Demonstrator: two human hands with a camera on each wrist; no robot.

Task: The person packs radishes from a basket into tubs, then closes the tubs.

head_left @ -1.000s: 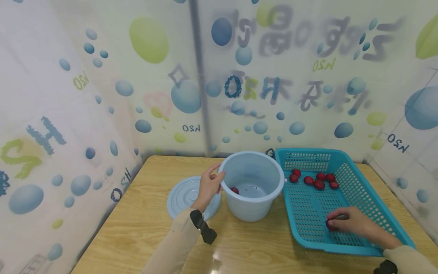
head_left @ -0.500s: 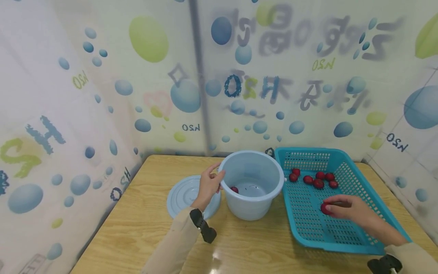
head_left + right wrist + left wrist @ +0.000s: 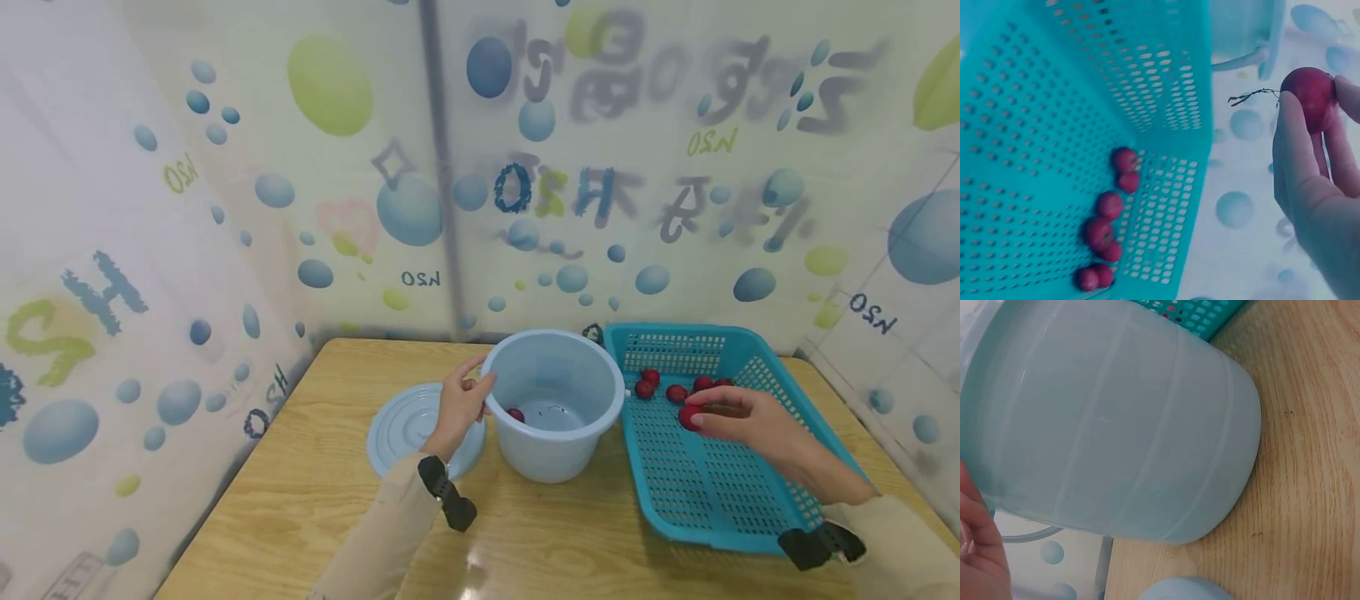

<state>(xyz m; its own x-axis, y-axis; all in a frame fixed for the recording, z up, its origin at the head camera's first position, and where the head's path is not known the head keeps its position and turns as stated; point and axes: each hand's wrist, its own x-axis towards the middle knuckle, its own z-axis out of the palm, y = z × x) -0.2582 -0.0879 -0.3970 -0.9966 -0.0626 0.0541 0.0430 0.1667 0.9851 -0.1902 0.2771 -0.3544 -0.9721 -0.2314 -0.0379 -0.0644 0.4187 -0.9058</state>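
Note:
My right hand (image 3: 765, 429) pinches a round red radish (image 3: 687, 417) between thumb and fingers, above the turquoise basket (image 3: 678, 492). In the right wrist view, a thin dark root trails from the held radish (image 3: 1310, 99). Several other radishes (image 3: 1099, 232) lie at one end of the basket. With thumb and fingers, my left hand (image 3: 457, 408) grips the left rim of a light blue plastic bucket (image 3: 551, 457). Inside the bucket lies one radish (image 3: 515, 414). The left wrist view shows the bucket's side wall (image 3: 1116, 425) and part of that hand (image 3: 979, 550).
A round light blue lid (image 3: 390, 433) lies on the wooden table (image 3: 300, 500), left of the bucket and partly behind my left forearm. The basket stands close against the bucket's right side. A patterned curtain (image 3: 360, 292) hangs behind the table.
My right hand has lifted the radish from the basket's near part and moved it up, forward and left toward the bucket. My left hand stays on the bucket's rim.

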